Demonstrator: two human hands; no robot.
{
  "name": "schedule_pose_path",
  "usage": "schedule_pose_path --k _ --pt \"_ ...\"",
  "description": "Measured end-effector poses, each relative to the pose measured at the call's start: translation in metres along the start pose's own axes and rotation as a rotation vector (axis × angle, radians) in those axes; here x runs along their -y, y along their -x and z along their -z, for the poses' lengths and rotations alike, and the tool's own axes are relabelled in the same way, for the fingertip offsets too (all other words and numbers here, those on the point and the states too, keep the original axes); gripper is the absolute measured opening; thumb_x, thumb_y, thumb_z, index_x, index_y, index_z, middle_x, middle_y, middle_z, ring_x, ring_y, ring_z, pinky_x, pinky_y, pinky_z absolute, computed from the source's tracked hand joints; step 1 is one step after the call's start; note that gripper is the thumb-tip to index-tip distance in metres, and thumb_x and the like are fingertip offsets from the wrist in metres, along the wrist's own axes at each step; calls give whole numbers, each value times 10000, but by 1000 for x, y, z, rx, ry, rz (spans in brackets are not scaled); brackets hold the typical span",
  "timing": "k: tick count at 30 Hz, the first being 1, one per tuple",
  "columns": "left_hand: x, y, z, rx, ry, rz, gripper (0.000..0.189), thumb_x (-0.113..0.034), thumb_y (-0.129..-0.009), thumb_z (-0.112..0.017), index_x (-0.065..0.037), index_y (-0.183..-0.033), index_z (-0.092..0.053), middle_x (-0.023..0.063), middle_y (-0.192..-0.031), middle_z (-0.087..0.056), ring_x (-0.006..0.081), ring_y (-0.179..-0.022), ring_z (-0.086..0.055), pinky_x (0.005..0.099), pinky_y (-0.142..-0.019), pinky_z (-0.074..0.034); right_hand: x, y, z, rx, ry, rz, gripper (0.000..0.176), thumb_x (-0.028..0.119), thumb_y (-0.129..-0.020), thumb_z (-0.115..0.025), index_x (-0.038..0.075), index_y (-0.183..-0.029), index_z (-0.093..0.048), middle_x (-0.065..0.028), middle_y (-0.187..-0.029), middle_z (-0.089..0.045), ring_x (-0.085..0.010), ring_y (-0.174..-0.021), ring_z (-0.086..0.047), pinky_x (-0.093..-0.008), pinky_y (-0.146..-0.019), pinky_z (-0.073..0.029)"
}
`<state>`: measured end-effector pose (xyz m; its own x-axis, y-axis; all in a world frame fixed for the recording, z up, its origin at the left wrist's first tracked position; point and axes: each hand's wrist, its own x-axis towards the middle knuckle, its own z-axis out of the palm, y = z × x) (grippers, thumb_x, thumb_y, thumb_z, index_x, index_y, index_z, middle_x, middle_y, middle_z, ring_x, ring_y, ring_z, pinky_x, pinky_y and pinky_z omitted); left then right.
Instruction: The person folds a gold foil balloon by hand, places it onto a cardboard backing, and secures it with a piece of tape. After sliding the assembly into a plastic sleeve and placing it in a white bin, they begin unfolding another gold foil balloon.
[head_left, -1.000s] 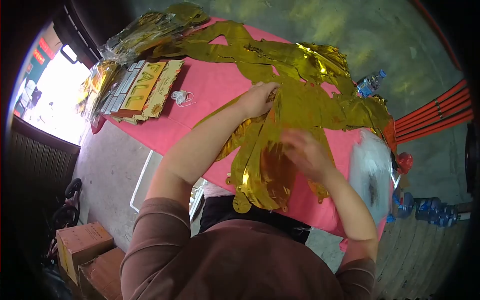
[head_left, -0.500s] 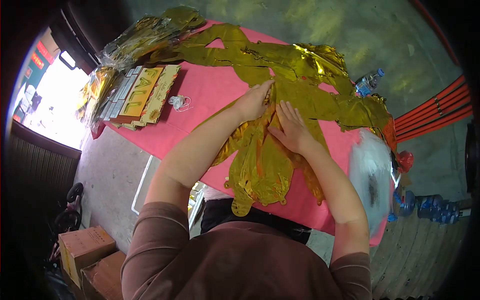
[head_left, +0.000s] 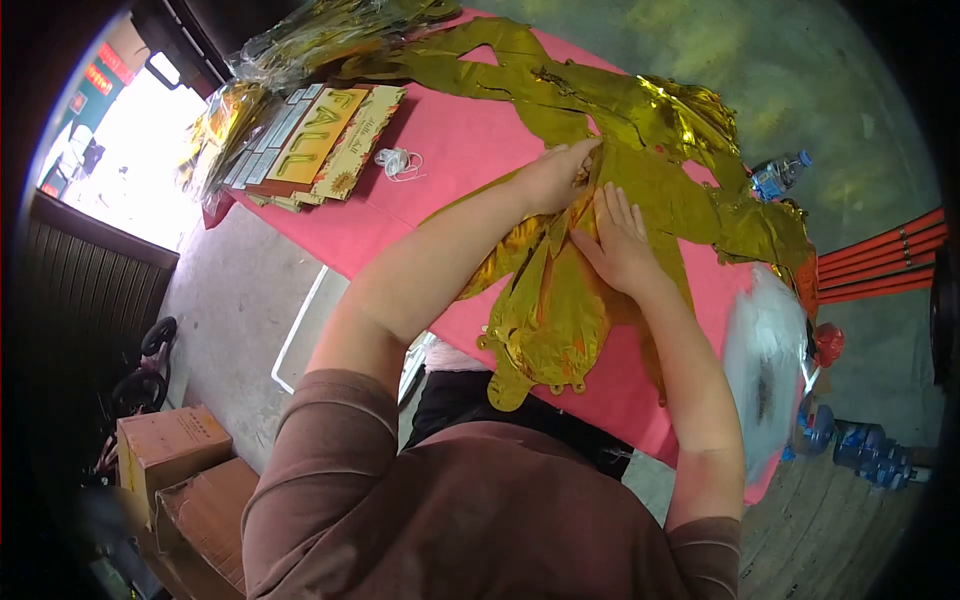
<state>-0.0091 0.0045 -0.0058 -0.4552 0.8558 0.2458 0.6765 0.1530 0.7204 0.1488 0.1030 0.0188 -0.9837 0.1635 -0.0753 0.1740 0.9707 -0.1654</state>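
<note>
Across the middle of the counter (head_left: 450, 130), gold foil (head_left: 665, 195): it is spread flat and wrinkled on the pink cover, reaching from the far left to the right side. One part of it hangs toward the near edge and passes a little over this edge, with small round tabs at its end.

Left hand (head_left: 560, 182): it lies on the foil near its middle; the fingers are curled and grasp a gathered fold of the gold foil.

Right hand (head_left: 622, 250): it is just beside the left hand, open, with the fingers straight and laid on the foil, not clenched around anything.

Left side of the counter: flat packages (head_left: 318, 140) are in a stack, and the top shows the word "FALL". To the right of them is a small bundle of white string (head_left: 400, 163), apart from the foil.

Far left: more foil in clear wrapping (head_left: 325, 45) touches the end of the spread foil.

Far right: a plastic bottle (head_left: 778, 176) with a blue cap is tilted beside the foil.

Near right: a translucent plastic bag (head_left: 765, 370) covers the corner of the counter; what is inside, I cannot tell.

Floor: cardboard boxes (head_left: 172, 440) stand at the near left, and large blue bottles (head_left: 872, 452) lie at the right.
</note>
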Motion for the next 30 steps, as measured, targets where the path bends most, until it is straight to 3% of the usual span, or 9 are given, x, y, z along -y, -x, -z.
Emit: schedule_pose_path --k 3,5,15,20,24,26,30 --pt "-2 1 0 -6 26 -10 771 -67 -757 -668 -86 -1416 -268 181 -1110 -561 348 -1080 -507 390 -946 -413 2 0 -3 -4 -11 -13 794 496 -933 -428 -49 -1443 -155 -218 -1520 -136 -314 -1426 -88 -420 -1148 -74" --pt "0 3 -2 -63 34 -61 702 -9 -771 -639 -62 -1388 -308 174 -1006 -550 313 -931 -543 358 -821 -456 3 2 -7 -16 -24 -8 827 528 -921 -431 -60 -1437 -165 -221 -1516 -146 -321 -1424 -100 -438 -1145 -82" --pt "4 -1 -1 -54 -14 -68 621 53 -761 -583 -67 -1340 -394 211 -1047 -560 350 -959 -557 375 -848 -466 10 5 -17 -91 30 -10 832 555 -912 -412 -49 -1437 -186 -225 -1510 -169 -333 -1419 -119 -472 -1136 -83" --pt "-5 -2 12 20 -106 -128 443 28 -751 -576 -48 -1187 -552 199 -1022 -588 355 -975 -560 385 -840 -467 10 5 -18 -114 40 -11 835 568 -912 -390 -49 -1437 -184 -228 -1505 -181 -338 -1414 -135 -489 -1131 -92" --pt "2 -4 33 -24 -233 -149 350 -8 -759 -570 -33 -1107 -591 184 -1009 -600 363 -978 -556 397 -838 -467 11 6 -17 -105 49 -9 827 561 -909 -395 -44 -1435 -190 -228 -1505 -179 -340 -1413 -136 -493 -1130 -101" --pt "-1 3 45 -42 -277 -36 281 -31 -780 -563 -22 -1058 -605 175 -1028 -601 374 -992 -550 403 -850 -464 10 5 -18 -117 48 -5 824 558 -908 -398 -42 -1434 -193 -230 -1504 -180 -340 -1413 -137 -495 -1129 -104" --pt "11 19 27 -17 -305 -182 246 -73 -809 -571 -14 -1043 -614 169 -1061 -600 363 -1029 -544 421 -894 -439 9 5 -21 -138 35 4 832 572 -903 -389 -39 -1434 -197 -228 -1502 -187 -337 -1413 -137 -496 -1130 -104"
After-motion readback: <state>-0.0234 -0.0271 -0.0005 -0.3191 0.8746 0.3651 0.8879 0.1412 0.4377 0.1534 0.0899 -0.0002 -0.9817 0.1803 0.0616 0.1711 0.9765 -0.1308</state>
